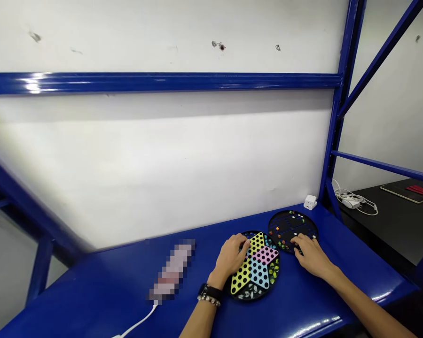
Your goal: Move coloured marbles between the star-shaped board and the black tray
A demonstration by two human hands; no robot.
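Observation:
A round Chinese checkers board point(257, 270) with a coloured star and black holes lies on the blue tabletop. Glass marbles sit in the compartments around the star. My left hand point(231, 256) is over the upper left part of this board, fingers curled down with the thumb close to them; whatever is between them is hidden. Beyond it to the right is a round black tray point(285, 225) holding scattered small marbles, some orange, green and white. My right hand point(312, 256) reaches to the tray's near right edge, thumb and forefinger apart, with nothing visible between them.
A pixelated flat object point(174, 272) with a white cable point(137, 324) lies left of the board. White charger plugs point(310, 202) stand at the back right corner. Blue frame bars point(162, 83) border the tabletop, and a black table point(391, 216) with cables stands at right.

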